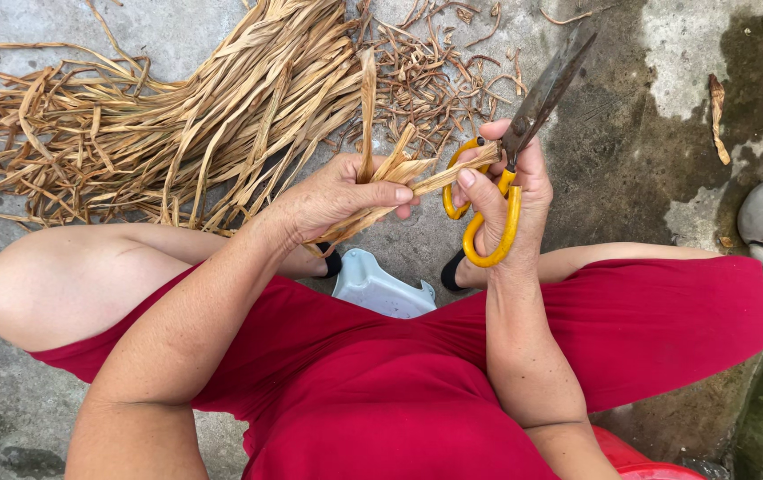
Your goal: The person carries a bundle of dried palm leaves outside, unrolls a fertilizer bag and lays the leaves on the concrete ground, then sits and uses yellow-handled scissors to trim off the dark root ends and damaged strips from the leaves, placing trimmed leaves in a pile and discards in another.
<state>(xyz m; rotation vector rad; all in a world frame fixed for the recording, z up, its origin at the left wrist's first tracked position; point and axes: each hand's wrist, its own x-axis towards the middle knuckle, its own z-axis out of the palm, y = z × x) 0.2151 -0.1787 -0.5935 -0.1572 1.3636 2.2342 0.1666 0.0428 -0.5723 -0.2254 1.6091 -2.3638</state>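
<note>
Head view: my left hand (332,196) pinches a short bunch of dried leaf strips (399,173), grip pressed together around it, so the loose ends fan out stiffly beyond the thumb. Right hand (510,191) holds the yellow-handled scissors (510,151), fingers closed through the loops, and also nips the bunch's far end. Bunch's long axis runs from left grip across to right grip; blades point up and away. Behind both grips, a strip pile (186,116) lies on the concrete floor (630,151).

no packages, labels, signs or screens seem visible here.
</note>
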